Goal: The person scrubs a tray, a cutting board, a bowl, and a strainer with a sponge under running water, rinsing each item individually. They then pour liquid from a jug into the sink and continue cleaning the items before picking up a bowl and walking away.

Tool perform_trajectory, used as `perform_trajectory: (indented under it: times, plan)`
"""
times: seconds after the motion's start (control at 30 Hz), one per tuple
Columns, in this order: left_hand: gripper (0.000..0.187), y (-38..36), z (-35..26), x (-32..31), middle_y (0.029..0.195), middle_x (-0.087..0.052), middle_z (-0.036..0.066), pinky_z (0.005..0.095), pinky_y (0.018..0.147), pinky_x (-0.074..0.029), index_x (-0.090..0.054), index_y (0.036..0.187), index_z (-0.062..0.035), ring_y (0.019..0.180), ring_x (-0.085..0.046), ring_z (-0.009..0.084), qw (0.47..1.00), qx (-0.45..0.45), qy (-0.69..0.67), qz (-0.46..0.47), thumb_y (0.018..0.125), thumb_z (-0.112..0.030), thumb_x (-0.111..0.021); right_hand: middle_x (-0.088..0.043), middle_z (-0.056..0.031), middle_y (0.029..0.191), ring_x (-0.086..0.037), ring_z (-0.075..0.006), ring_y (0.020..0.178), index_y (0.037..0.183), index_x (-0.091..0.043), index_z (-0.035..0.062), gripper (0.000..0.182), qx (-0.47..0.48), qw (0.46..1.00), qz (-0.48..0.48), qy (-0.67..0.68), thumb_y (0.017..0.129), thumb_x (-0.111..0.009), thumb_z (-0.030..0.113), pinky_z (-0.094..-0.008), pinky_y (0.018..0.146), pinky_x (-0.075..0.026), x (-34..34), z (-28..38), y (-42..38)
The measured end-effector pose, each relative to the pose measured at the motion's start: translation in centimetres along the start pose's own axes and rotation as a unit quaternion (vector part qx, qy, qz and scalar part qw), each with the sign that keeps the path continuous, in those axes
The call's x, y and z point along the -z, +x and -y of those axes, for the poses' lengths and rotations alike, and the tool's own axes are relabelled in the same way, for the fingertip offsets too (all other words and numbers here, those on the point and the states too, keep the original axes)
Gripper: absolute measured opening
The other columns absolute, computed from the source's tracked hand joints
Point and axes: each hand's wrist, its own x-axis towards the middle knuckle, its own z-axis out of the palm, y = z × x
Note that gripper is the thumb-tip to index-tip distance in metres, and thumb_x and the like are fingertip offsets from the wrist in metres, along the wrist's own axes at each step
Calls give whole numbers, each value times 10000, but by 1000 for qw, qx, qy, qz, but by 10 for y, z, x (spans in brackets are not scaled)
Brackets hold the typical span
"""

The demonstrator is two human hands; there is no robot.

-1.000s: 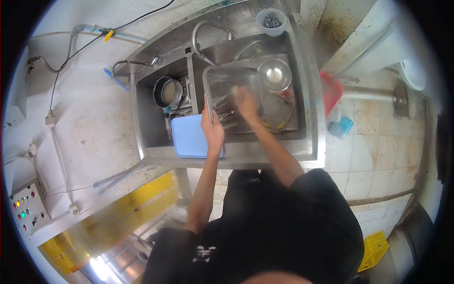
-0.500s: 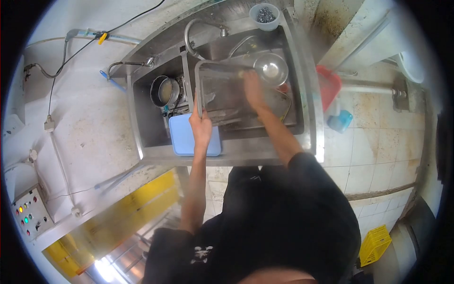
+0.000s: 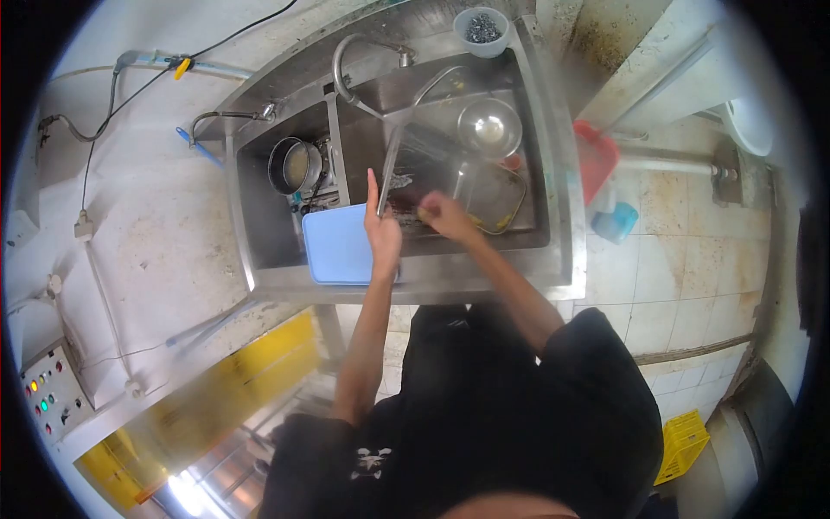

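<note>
A clear rectangular plastic container (image 3: 395, 160) is tilted on edge over the right sink basin. My left hand (image 3: 383, 238) grips its near end by the rim, thumb and fingers on either side of the wall. My right hand (image 3: 445, 216) is curled at the container's near side, slightly blurred; whatever its fingers close on is too small to make out. Below my left hand, a light blue rectangular lid (image 3: 335, 246) lies across the front of the left basin. A shiny metal bowl (image 3: 489, 128) sits in the right basin, beyond my right hand.
In the left basin stands a metal pot (image 3: 296, 165). A curved faucet (image 3: 339, 65) arches over the divider. On the back right corner is a plastic tub (image 3: 482, 33) of steel scrubbers. A red basin (image 3: 595, 160) and a blue container (image 3: 616, 222) are right of the sink.
The container has turned more onto its edge, its rim swinging right. My right hand has come from the container's far part towards me. My left hand has shifted slightly right.
</note>
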Motion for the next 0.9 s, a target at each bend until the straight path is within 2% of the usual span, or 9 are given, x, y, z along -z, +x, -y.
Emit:
perform_trajectory:
  times: [0.1,0.17,0.27,0.37,0.47,0.57,0.77,0.83,0.9]
  plan:
    - [658,3,3,-4,1300,-504,127,245,942,-356,-291,1464,-183,1082,-506,176,999,28,42,1,869,83,-385,-648,-136,887,-636,-285,799,968,-589,49,208,123,940,17,318,772,-643,93,-361,748,-495,3,33,3]
    - [636,-4,7,6,1245,-525,129,251,847,-432,-289,1464,-175,997,-524,158,983,121,-141,1,880,53,-394,-634,-142,889,-622,-289,794,970,-582,41,232,148,970,87,169,751,-653,64,-364,761,-491,32,51,-8]
    - [626,-11,-7,19,1237,-522,142,309,707,-544,-268,1463,-170,954,-585,215,968,171,-183,-3,876,17,-377,-615,-201,928,-599,-370,875,974,-579,15,255,45,983,-86,-155,734,-650,65,-420,763,-486,48,-15,16]
    - [634,-16,4,16,1259,-490,172,361,650,-590,-227,1464,-163,928,-610,269,961,203,-186,6,869,6,-367,-616,-213,947,-591,-393,900,977,-586,17,242,72,936,-302,-166,751,-636,86,-456,759,-477,51,-35,50]
    - [679,-29,-4,2,1275,-459,206,385,634,-605,-141,1472,-181,913,-615,305,980,164,-111,22,861,13,-364,-633,-185,942,-614,-333,863,985,-608,26,229,83,941,-321,-70,763,-625,79,-406,757,-485,34,-10,78]
    - [747,-22,-29,-3,1246,-459,240,393,630,-612,-44,1467,-204,912,-612,346,992,118,-33,18,839,29,-374,-653,-122,920,-598,-182,802,983,-642,30,223,183,967,7,179,765,-612,73,-302,748,-471,27,56,55]
    - [463,24,-56,4,1208,-488,240,359,546,-607,-433,1288,-115,844,-632,405,947,-108,254,165,830,-47,-429,-647,-135,892,-601,-203,788,958,-627,15,187,151,986,-73,-13,793,-592,97,-314,720,-468,48,77,-2]
    - [331,46,-70,-6,1140,-507,226,358,539,-602,-484,1172,-82,819,-638,388,937,-46,282,201,847,-80,-424,-611,-150,810,-582,-243,708,935,-608,6,230,25,962,-50,268,794,-660,180,-332,662,-453,61,83,-26]
    - [235,61,-92,-15,1071,-525,212,357,531,-597,-536,1056,-48,794,-644,371,923,13,304,235,864,-113,-418,-587,-144,765,-557,-239,666,903,-603,-2,268,119,976,-88,157,780,-695,217,-335,632,-440,81,115,-50]
